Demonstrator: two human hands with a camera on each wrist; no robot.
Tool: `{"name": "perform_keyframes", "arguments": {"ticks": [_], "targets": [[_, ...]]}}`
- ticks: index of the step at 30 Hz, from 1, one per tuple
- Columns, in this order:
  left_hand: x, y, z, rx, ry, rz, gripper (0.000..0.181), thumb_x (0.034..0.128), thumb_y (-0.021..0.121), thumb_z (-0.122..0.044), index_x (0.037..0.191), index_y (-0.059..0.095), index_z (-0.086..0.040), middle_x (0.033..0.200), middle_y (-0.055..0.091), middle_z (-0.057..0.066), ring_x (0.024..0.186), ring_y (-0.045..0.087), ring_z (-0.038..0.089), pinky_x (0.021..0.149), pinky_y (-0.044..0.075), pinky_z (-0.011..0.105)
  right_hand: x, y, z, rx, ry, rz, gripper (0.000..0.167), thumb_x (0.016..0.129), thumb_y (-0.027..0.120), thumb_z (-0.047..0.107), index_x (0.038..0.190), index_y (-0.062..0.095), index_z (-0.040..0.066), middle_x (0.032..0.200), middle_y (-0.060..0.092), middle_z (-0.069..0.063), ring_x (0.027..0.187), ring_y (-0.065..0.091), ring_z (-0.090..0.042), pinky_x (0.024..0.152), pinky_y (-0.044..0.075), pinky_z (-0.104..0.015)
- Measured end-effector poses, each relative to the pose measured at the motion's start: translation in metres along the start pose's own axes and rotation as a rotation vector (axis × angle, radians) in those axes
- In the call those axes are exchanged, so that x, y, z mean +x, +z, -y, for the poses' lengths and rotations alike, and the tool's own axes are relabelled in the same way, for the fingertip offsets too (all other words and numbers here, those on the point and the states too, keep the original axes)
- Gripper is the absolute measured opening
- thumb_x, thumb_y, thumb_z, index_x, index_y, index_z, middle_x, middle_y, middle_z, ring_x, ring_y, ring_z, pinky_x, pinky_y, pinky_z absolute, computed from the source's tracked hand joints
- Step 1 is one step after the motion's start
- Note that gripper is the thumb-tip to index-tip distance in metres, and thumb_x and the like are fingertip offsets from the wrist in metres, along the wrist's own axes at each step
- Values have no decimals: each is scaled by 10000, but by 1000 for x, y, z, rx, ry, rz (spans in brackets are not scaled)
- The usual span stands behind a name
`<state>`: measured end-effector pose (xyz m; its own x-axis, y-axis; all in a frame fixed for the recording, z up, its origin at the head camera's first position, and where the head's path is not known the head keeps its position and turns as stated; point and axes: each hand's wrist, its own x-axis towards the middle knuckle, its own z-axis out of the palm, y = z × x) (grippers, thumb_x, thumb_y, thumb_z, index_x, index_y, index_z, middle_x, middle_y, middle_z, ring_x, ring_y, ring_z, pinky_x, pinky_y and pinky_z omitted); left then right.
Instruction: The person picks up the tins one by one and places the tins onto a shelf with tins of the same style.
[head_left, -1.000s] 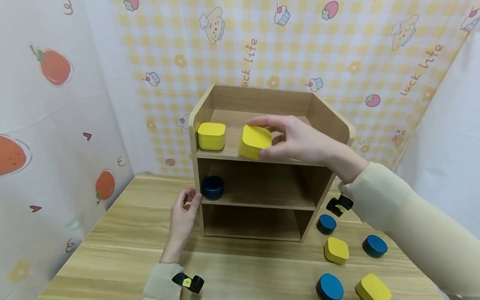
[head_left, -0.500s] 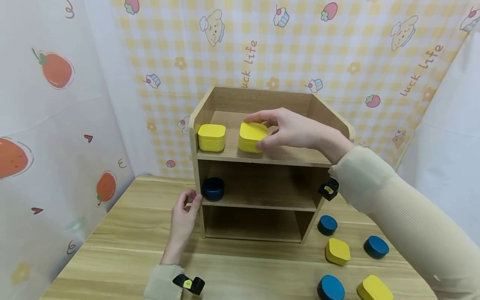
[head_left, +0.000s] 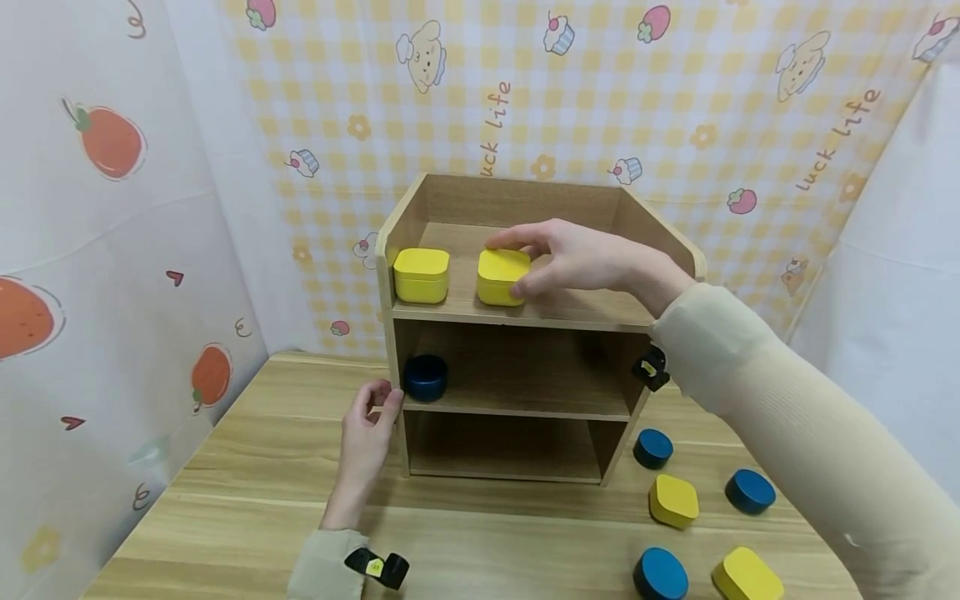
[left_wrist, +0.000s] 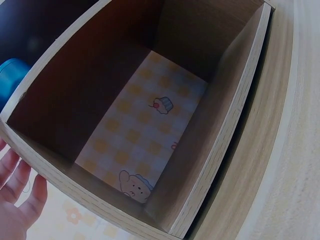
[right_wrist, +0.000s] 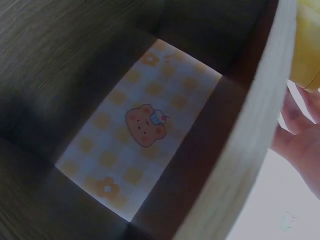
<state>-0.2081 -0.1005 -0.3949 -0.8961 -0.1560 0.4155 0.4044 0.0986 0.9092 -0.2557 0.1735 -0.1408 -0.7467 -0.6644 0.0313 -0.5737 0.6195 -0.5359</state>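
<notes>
On the top level of a small wooden shelf (head_left: 450, 315), a rounded square yellow box (head_left: 498, 287) stands near the front edge. My right hand (head_left: 573, 260) grips it at its right side, thumb in front and fingers behind. In the right wrist view, part of this yellow box (right_wrist: 306, 47) shows beside the fingers. To its left, apart from it, sits a similar yellow box (head_left: 422, 277) by the side wall. My left hand (head_left: 367, 437) rests loosely against the shelf's left side panel. A round blue tin (head_left: 426, 378) stands on the middle level close by.
Right of the shelf, several pieces lie on the wooden table (head_left: 247, 500): blue round tins (head_left: 653, 448) and yellow boxes (head_left: 673, 501). A printed checkered cloth (head_left: 322, 125) hangs behind the shelf, and white cloth hangs on both sides.
My right hand has brought the yellow box slightly back and left, from tilted at the front edge to level on the top shelf. The left hand stays at the side panel.
</notes>
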Motion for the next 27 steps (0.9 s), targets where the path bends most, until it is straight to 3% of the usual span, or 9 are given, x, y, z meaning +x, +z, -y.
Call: {"name": "perform_keyframes", "arguments": {"ticks": [14, 20, 27], "targets": [[0, 0, 0, -6, -5, 10, 193, 969, 607, -65, 1091, 569, 79, 943, 543, 71, 889, 523, 181, 705, 445, 173, 5, 3, -9, -16, -13, 11, 644, 881, 692, 278, 1467, 433, 216, 1395, 477, 52, 1218, 440, -177, 1048, 319, -438], [0, 1, 0, -9, -16, 10, 197, 968, 607, -64, 1094, 568, 82, 949, 540, 68, 897, 518, 180, 710, 444, 179, 3, 4, -6, -35, -8, 5, 702, 882, 710, 347, 1493, 382, 243, 1491, 396, 40, 1335, 366, -173, 1086, 289, -461], [0, 0, -1, -12, -21, 5, 194, 965, 611, -59, 1090, 570, 83, 947, 542, 68, 899, 516, 181, 709, 441, 177, -5, 3, 4, 0, -1, -44, 803, 876, 714, 421, 1529, 264, 300, 1551, 260, 47, 1384, 295, -200, 1067, 345, -467]]}}
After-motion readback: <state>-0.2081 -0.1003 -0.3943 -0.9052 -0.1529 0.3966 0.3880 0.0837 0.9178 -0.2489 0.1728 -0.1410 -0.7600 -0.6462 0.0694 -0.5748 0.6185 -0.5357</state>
